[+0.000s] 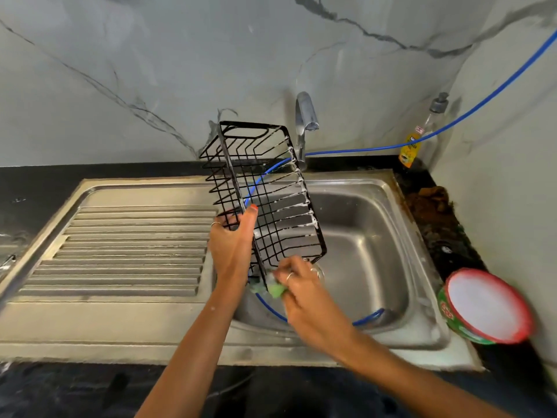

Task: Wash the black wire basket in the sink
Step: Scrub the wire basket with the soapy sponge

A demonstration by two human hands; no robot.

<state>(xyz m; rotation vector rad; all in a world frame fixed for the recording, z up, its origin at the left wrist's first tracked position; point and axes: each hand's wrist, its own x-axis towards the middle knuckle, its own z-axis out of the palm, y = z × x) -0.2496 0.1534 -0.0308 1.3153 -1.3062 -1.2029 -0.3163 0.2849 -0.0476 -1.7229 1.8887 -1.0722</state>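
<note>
Over the sink (388,188), basin at 3 o'clock of the drainboard:
basket: black wire basket (265,191) held upright above the basin, suds on its right rim.
hands: left hand (233,239) grips the left edge; right hand (301,282) pinches a green sponge (276,289) at the bottom corner.
step: scrubbing; likely next, turn basket, rinse under tap (304,122).
obstacles: blue hose (437,134) loops through the basin; red-rimmed tub (488,306) at 4 o'clock, soap bottle (422,134) at 1 o'clock.

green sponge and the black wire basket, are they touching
Touching. The head view shows the right hand pressing the green sponge against the lower corner of the black wire basket, with no gap; the left hand holds the basket tilted over the sink.
</note>
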